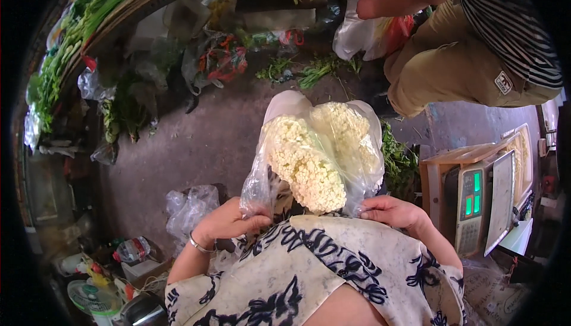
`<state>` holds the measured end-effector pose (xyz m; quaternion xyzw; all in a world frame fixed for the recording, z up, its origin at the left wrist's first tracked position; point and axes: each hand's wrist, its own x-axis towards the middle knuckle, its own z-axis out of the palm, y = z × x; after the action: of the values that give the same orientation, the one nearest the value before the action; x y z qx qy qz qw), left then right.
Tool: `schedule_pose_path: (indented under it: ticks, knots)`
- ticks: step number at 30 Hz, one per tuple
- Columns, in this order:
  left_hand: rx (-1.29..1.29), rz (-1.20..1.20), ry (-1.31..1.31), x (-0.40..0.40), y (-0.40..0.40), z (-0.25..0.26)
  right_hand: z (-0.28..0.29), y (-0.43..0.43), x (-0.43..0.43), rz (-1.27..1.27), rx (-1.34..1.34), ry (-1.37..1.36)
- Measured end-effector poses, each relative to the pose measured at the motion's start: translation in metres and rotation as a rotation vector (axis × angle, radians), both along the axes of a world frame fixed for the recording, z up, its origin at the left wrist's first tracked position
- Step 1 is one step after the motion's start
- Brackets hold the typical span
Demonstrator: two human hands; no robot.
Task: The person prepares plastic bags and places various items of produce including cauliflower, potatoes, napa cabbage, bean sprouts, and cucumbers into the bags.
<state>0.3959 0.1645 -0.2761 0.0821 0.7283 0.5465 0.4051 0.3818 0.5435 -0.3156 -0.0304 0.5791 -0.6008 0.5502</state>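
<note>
On the lap lies a clear plastic bag [256,176] with pale cauliflower pieces [308,165] in it; its open end faces my body. My left hand [238,219], a bracelet on its wrist, pinches the bag's left edge between thumb and fingers. At the bag's right edge, my right hand [390,211] grips the plastic in the same way. The cauliflower lies between the two hands, one long piece at the left and another part at the upper right. Folds of the bag partly cover the fingertips.
Another person [455,54] in brown trousers stands at the upper right, a hand at plastic bags [357,36]. A digital scale [470,210] stands at right. Leafy greens [397,161] lie near my knee. Crumpled bags [192,210], a plastic bottle [132,250] and a fan [93,297] are at left.
</note>
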Motion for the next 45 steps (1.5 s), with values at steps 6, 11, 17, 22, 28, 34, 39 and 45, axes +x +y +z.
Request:
schedule_pose_path:
  ticks: [6, 11, 17, 22, 28, 34, 39, 45]
  knots:
    - [0.061, -0.277, 0.344, -0.076, 0.013, 0.090, 0.065, -0.019, -0.053, 0.287, -0.310, 0.013]
    - [0.015, -0.002, 0.731, -0.151, 0.022, 0.165, 0.179, -0.022, -0.127, -0.144, -0.037, 0.589]
    - [0.428, 0.339, 0.309, -0.181, 0.033, 0.127, 0.138, 0.001, -0.125, -0.528, -0.077, 0.391]
    - [0.580, 0.568, 0.396, -0.176, 0.045, 0.153, 0.175, -0.011, -0.135, -0.604, -0.523, 0.481]
    - [0.320, 0.138, 0.450, -0.136, 0.097, 0.170, 0.165, -0.061, -0.110, -0.346, -0.407, 0.618]
    - [-0.069, 0.028, 1.252, -0.115, 0.113, 0.156, 0.131, -0.096, -0.105, -0.308, -0.406, 0.638]
    - [-0.047, 0.135, 1.391, -0.109, 0.127, 0.165, 0.145, -0.078, -0.084, -0.427, -0.663, 0.312]
    - [0.073, 0.306, 1.103, -0.128, 0.096, 0.130, 0.172, 0.022, -0.070, -0.888, -0.609, 0.596]
